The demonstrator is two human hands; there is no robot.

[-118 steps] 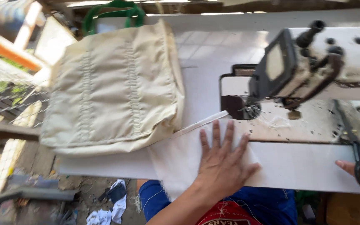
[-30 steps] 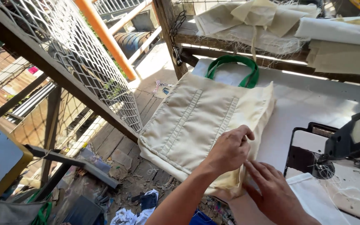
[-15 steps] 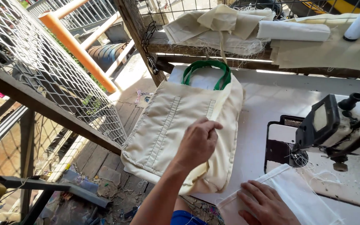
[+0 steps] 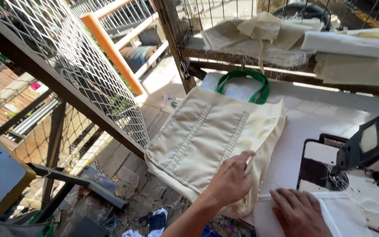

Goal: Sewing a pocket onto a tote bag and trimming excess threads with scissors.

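Bright sun is shining on the flat white bench. A grey wire mesh fence is standing on the left beside an orange pipe. Cloth scraps are lying on the dusty wooden floor.

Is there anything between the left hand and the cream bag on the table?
Nothing visible. The left hand already rests on the cream bag, with fingers at its right edge. The right hand lies flat on a white fabric piece beside it.

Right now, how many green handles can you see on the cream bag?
1. The green handle loops up at the bag's far end on the table. A second may be hidden beneath. The left hand rests on the bag.
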